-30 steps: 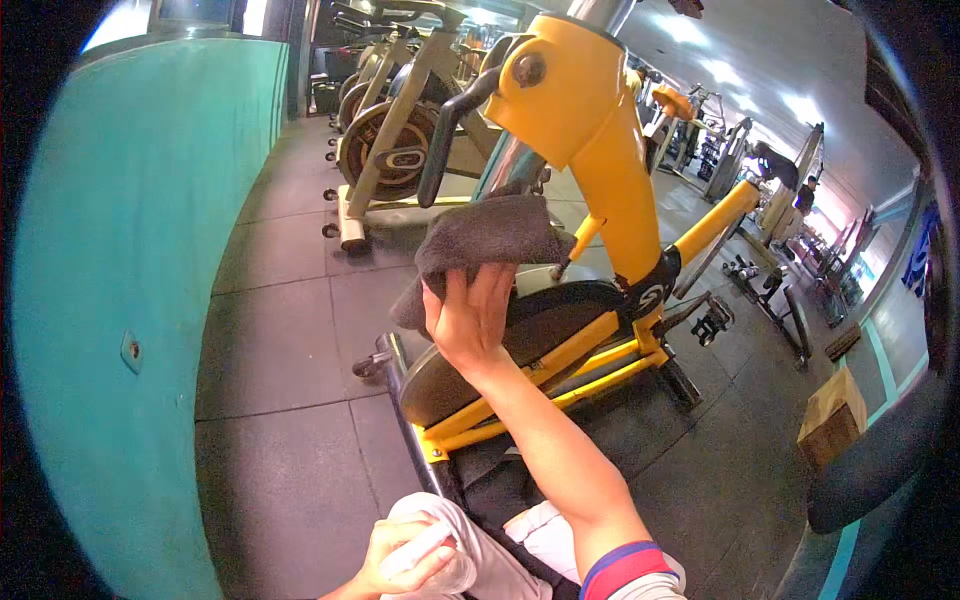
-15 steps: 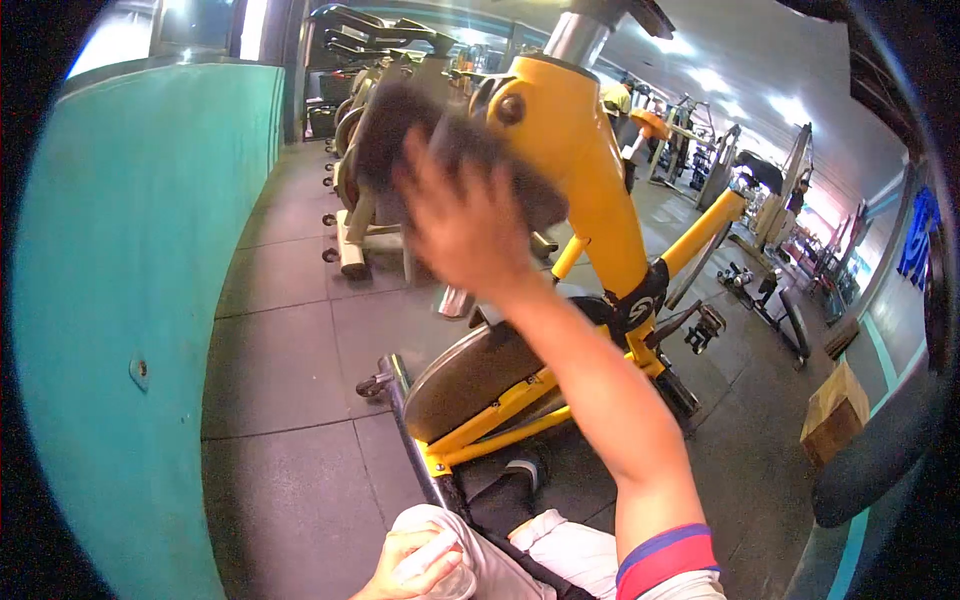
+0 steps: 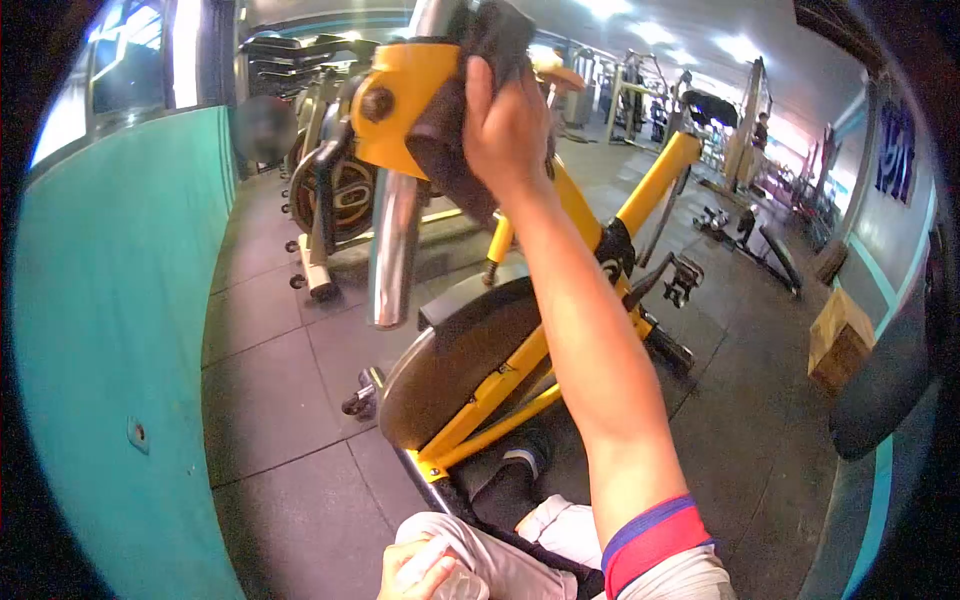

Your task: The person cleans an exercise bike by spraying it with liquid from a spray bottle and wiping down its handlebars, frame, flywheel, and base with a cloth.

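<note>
My right hand is closed around a dark cloth, pressed against the upper frame of a yellow exercise bike. Its thumb points up; the other fingers are partly hidden behind the frame and cloth. Beneath that spot a chrome post hangs down over the bike's dark flywheel. By my knee, at the bottom edge, my left hand grips a translucent whitish plastic bottle, only part of which shows.
A teal wall runs along the left. More exercise bikes stand in a row behind. To the right are a cardboard box, a bench-like machine and a dark rounded pad. Dark rubber tiles cover the floor.
My right hand has moved up and right with the cloth, from spread fingers to a grip around the frame. The view has shifted, showing more chrome post. My left hand still holds the bottle.
</note>
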Available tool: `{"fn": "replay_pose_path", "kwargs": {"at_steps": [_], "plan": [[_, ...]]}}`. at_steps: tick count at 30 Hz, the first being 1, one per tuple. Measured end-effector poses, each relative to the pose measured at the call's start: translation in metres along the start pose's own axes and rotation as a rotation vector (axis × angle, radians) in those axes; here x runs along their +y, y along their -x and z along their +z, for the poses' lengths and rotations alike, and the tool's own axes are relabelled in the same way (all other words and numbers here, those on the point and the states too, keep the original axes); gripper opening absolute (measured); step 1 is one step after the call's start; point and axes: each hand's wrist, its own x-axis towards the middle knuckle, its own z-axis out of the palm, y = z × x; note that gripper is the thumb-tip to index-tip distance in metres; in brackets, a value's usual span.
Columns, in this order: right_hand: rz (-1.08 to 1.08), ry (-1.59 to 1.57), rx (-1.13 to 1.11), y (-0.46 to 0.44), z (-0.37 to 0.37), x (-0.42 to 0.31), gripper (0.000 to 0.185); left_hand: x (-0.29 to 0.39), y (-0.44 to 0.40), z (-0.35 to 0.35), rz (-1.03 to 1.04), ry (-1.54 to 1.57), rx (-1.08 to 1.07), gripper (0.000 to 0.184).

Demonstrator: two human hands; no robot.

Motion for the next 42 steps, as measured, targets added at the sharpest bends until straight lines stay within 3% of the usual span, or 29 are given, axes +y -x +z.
{"fn": "replay_pose_path", "kwargs": {"at_steps": [2,5,7,8,9,11,12,14,15,16,18,21,24,27,30,31,32,34,35,37,39,40,42], "plan": [[0.034,-0.013,-0.170,-0.005,-0.018,0.010,0.047,-0.012,-0.002,0.001,-0.018,-0.059,-0.065,0.018],[-0.050,0.066,0.031,0.058,-0.016,0.045,0.045,-0.024,-0.010,0.016,-0.004,-0.021,-0.095,0.019],[-0.203,0.369,0.002,0.128,-0.028,0.061,0.046,-0.028,-0.019,0.029,0.087,-0.044,-0.069,0.018],[-0.152,0.317,-0.059,0.166,-0.037,0.071,0.044,-0.046,-0.026,0.026,0.016,0.075,-0.214,0.010],[-0.101,0.259,-0.122,0.189,-0.046,0.077,0.043,-0.048,-0.030,0.032,-0.050,0.115,-0.187,0.017],[0.276,-0.016,-0.043,0.194,-0.061,0.072,0.040,-0.050,-0.034,0.042,-0.193,0.191,-0.129,0.030],[0.467,-0.154,-0.005,0.188,-0.067,0.065,0.038,-0.068,-0.039,0.042,-0.145,0.263,-0.190,0.022],[0.363,-0.118,0.172,0.140,-0.071,0.058,0.036,-0.087,-0.044,0.049,-0.287,0.453,-0.191,0.030],[0.068,-0.014,0.267,0.101,-0.068,0.057,0.036,-0.091,-0.048,0.051,-0.358,0.545,-0.193,0.035],[-0.027,0.155,0.239,0.072,-0.059,0.055,0.039,-0.095,-0.052,0.054,-0.444,0.607,-0.188,0.037],[-0.080,0.255,0.169,0.017,-0.036,0.059,0.053,-0.119,-0.057,0.057,-0.413,0.736,-0.309,0.037],[-0.196,0.371,0.118,-0.001,-0.022,0.072,0.057,-0.112,-0.057,0.053,-0.391,0.756,-0.382,0.038],[-0.137,0.216,0.123,0.059,-0.018,0.084,0.058,-0.120,-0.055,0.053,-0.400,0.792,-0.392,0.038],[0.009,0.311,-0.005,0.143,-0.038,0.088,0.067,-0.123,-0.052,0.056,-0.380,0.824,-0.385,0.038],[0.420,0.405,-0.016,0.191,-0.065,0.133,0.061,-0.122,-0.054,0.057,-0.374,0.820,-0.377,0.038],[0.542,0.570,-0.022,0.197,-0.071,0.152,0.057,-0.124,-0.053,0.058,-0.375,0.826,-0.380,0.038],[0.509,0.715,-0.130,0.198,-0.065,0.167,0.057,-0.123,-0.053,0.058,-0.381,0.818,-0.373,0.039],[0.464,0.636,-0.054,0.190,-0.060,0.165,0.060,-0.119,-0.057,0.061,-0.409,0.802,-0.382,0.039],[0.433,0.409,0.132,0.172,-0.051,0.139,0.062,-0.120,-0.059,0.063,-0.413,0.804,-0.400,0.040],[0.301,0.262,-0.021,0.180,-0.048,0.108,0.065,-0.124,-0.063,0.063,-0.418,0.804,-0.433,0.040],[0.189,0.308,-0.187,0.217,-0.050,0.095,0.067,-0.123,-0.062,0.066,-0.444,0.803,-0.406,0.041],[0.307,0.214,-0.208,0.237,-0.050,0.096,0.064,-0.123,-0.062,0.066,-0.464,0.817,-0.392,0.041],[0.358,0.371,-0.133,0.244,-0.052,0.118,0.060,-0.126,-0.061,0.064,-0.451,0.802,-0.394,0.042]]}}
